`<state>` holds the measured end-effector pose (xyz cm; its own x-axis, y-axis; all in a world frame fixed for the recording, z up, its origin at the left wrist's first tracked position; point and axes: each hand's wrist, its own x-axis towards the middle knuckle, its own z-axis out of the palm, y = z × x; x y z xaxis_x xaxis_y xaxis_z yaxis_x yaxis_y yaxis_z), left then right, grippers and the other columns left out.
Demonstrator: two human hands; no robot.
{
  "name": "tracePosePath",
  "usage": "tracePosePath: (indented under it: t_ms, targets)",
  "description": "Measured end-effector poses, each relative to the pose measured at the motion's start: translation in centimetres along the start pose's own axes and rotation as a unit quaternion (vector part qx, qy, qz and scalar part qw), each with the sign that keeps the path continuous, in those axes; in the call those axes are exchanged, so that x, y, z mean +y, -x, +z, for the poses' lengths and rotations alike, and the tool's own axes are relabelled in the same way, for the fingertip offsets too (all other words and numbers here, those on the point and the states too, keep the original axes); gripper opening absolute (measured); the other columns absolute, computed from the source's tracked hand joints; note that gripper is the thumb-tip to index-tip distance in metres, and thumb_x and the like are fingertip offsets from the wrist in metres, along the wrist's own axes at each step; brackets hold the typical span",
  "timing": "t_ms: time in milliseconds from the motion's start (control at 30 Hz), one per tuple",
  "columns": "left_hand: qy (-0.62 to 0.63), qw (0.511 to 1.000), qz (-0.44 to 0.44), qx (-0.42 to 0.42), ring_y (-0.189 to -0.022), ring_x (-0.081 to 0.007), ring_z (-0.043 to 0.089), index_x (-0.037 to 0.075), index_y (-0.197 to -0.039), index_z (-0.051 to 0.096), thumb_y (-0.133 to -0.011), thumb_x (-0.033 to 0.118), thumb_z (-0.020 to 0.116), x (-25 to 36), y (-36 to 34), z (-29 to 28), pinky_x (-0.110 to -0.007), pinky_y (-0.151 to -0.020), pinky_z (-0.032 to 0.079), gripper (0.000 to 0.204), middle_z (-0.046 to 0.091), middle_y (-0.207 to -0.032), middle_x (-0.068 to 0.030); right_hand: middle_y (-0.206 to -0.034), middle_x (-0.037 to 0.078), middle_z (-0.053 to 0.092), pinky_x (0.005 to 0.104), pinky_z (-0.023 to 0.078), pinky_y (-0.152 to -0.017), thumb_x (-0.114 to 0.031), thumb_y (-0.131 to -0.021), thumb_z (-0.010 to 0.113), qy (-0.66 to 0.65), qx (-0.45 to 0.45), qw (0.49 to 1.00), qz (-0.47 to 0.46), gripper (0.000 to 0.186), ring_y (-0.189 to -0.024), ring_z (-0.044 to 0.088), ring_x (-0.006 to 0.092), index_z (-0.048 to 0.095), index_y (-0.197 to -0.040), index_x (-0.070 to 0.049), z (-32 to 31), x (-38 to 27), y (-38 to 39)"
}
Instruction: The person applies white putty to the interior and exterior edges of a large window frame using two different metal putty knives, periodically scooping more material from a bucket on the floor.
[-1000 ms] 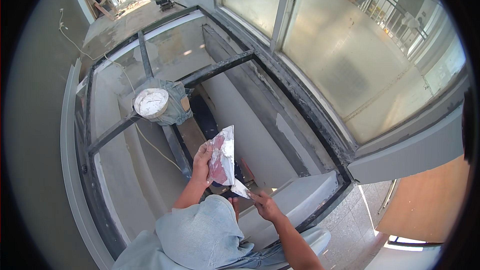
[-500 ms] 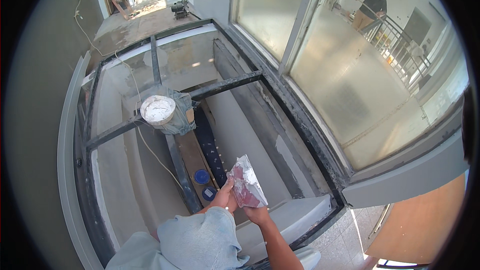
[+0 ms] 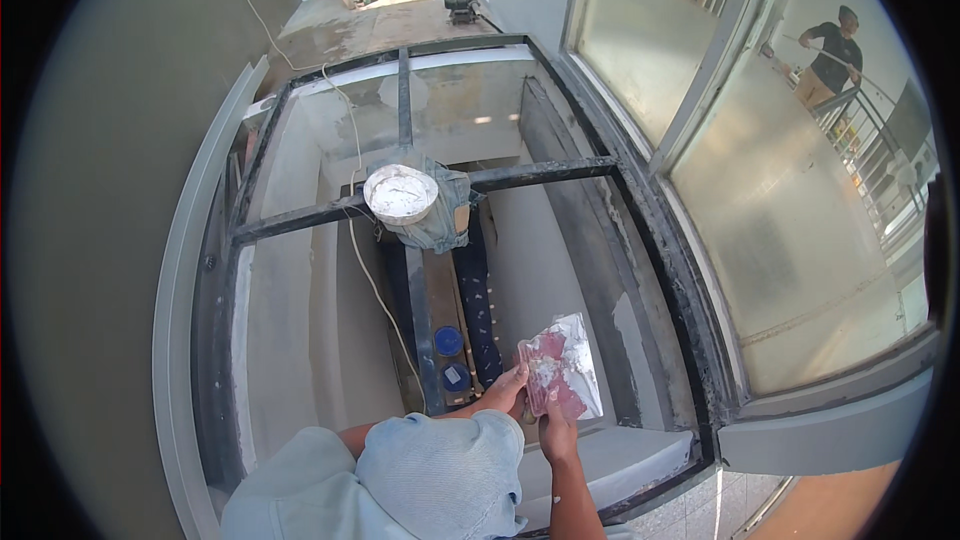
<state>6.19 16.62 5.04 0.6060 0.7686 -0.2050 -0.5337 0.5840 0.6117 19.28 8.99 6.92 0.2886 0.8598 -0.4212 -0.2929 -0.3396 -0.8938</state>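
Observation:
My left hand [image 3: 508, 390] grips the left edge of a flat rectangular reddish plate [image 3: 558, 370] smeared with white paste, its right side bright and pale. My right hand [image 3: 557, 430] is closed at its lower edge, thumb up against the face. Whether a second tool is pressed to the plate I cannot tell. Ahead, by a dark crossbar [image 3: 540, 174], is a round thing with a white top [image 3: 400, 194], against light-blue denim cloth [image 3: 450, 215]. Dark speckled cloth [image 3: 478, 310] runs below it; I cannot tell if a person is there.
Two blue round lids [image 3: 448, 342] sit on a narrow plank below. A dark metal frame [image 3: 690, 330] surrounds the deep opening. A white cord [image 3: 358, 250] crosses it on the left. Right stand glazed panels [image 3: 800, 240], a person [image 3: 832, 55] showing in them. A machine [image 3: 460, 5] stands beyond.
The scene has shifted right in view. The plate is turned so more of its smeared face shows; both hands stay on it.

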Motion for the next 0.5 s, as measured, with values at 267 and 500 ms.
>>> tracePosePath:
  t_ms: [267, 500]
  targets:
    - [-0.114, 0.993, -0.031, -0.03, -0.145, -0.0196, 0.041, 0.003, -0.16, 0.028, -0.104, 0.031, 0.064, 0.6, 2.0, -1.1, -0.037, -0.122, 0.033, 0.072, 0.044, -0.155, -0.0071, -0.128, 0.012, 0.064, 0.0354, 0.041, -0.103, -0.053, -0.109, 0.044, 0.122, -0.043, 0.99, 0.06, 0.065, -0.112, 0.055, 0.0213, 0.061, -0.133, 0.005, -0.6, -1.3, -0.3]
    - [-0.186, 0.978, -0.076, -0.062, -0.136, -0.0213, 0.053, 0.003, -0.162, 0.021, -0.103, 0.02, 0.065, 5.4, 3.8, -1.5, -0.039, -0.118, 0.044, 0.075, 0.048, -0.151, -0.0128, -0.134, 0.014, 0.06, 0.0364, 0.039, -0.107, -0.056, -0.108, 0.043, 0.081, -0.05, 0.995, 0.016, 0.07, -0.12, 0.053, 0.0231, 0.054, -0.14, 0.005, -3.1, -0.2, -0.3]
